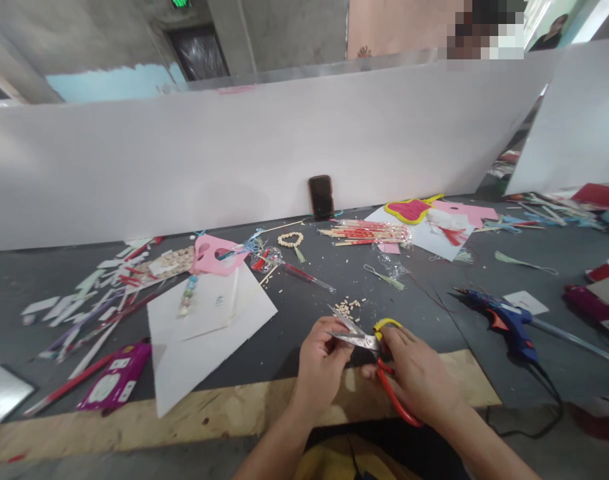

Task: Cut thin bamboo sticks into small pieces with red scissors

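Observation:
My right hand [419,373] grips a pair of scissors [368,341] with one yellow and one red handle. Their blades are parted and point left toward my left hand [321,363]. The fingers of that hand are pinched together beside the blades; whatever they hold is too small or hidden to make out. Just beyond the blade tips lies a scatter of short pale pieces [348,308] on the dark tabletop. Farther back are a ring of wooden beads [290,240] with a green tassel and another pale green tassel [391,281].
A blue glue gun [509,327] with a trailing cord lies right. A phone [321,197] leans on the white partition [224,160]. Red-and-wood sticks [367,233] lie at the back. Left are white sheets [171,360], a purple packet [119,377] and many strips. A person is beyond the partition.

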`<action>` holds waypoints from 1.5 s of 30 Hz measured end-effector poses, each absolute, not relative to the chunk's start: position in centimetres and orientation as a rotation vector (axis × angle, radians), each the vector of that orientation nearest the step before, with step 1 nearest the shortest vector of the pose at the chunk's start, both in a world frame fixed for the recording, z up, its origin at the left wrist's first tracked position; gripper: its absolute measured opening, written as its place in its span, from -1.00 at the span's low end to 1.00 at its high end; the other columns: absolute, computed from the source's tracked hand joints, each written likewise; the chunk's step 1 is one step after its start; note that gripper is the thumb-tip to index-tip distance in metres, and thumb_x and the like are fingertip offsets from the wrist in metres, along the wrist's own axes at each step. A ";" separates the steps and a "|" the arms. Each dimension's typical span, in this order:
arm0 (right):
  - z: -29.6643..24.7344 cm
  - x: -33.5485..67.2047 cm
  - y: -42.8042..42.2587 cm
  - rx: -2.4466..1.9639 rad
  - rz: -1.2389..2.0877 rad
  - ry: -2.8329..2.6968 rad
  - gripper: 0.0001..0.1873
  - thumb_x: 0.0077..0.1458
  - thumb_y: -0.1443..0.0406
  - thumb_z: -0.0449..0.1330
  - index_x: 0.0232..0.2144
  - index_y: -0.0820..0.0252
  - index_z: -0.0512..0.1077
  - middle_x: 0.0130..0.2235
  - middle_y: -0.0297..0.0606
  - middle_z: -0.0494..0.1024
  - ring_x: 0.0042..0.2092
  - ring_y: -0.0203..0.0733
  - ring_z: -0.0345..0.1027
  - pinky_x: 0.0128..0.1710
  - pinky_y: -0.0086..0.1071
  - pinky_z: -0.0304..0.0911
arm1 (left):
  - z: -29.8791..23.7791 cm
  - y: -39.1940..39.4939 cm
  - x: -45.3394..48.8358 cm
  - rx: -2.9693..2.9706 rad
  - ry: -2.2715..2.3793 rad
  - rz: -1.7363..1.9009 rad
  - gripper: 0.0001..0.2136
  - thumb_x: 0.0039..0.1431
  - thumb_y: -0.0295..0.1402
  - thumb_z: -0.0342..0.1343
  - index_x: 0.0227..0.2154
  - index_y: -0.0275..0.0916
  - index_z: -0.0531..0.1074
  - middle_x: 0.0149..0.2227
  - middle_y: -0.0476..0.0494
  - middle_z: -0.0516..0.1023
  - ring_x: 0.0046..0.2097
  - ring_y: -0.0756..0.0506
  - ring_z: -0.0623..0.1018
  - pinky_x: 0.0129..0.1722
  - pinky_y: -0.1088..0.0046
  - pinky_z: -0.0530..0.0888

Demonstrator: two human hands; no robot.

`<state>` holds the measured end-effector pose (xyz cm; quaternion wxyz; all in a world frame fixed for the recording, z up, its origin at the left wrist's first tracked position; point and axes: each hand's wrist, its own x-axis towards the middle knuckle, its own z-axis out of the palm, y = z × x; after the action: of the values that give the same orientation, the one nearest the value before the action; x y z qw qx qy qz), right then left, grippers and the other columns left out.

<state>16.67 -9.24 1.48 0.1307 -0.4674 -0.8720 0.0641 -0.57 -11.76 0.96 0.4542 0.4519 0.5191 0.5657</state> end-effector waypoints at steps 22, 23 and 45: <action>2.4 16.5 -9.6 -1.382 0.214 -2.610 -0.67 -0.05 0.18 0.15 -0.24 0.26 0.28 -0.22 -0.01 0.44 -0.18 0.05 0.27 -0.23 -0.13 0.22 | 1.4 -11.7 -0.9 1.136 1.254 1.349 -0.91 -0.04 -0.54 0.08 -0.56 -0.30 0.45 -0.32 -0.10 0.43 -0.48 0.07 0.38 -0.54 0.60 0.31; 2.2 16.5 -9.6 -1.392 0.206 -2.610 -0.71 -0.03 0.20 0.14 -0.26 0.25 0.28 -0.22 -0.01 0.44 -0.19 0.03 0.28 -0.24 -0.15 0.22 | 1.3 -11.7 -0.9 1.178 1.281 1.357 -0.91 -0.04 -0.55 0.08 -0.55 -0.29 0.46 -0.32 -0.11 0.45 -0.43 0.03 0.41 -0.51 0.59 0.33; 2.1 16.2 -9.6 -1.406 0.327 -2.450 -0.74 0.15 0.09 0.00 -0.40 0.14 0.27 -0.42 -0.22 0.46 -0.42 -0.21 0.32 -0.45 -0.38 0.14 | 1.8 -11.9 -0.7 1.272 1.351 1.409 -0.91 0.06 -0.48 0.07 -0.47 -0.28 0.47 -0.27 -0.15 0.47 -0.24 -0.07 0.49 -0.30 0.49 0.41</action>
<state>16.15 -9.60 2.06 0.1485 -0.4889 -0.8521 0.1136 -0.69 -11.87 1.76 0.3947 0.5018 0.5328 0.5554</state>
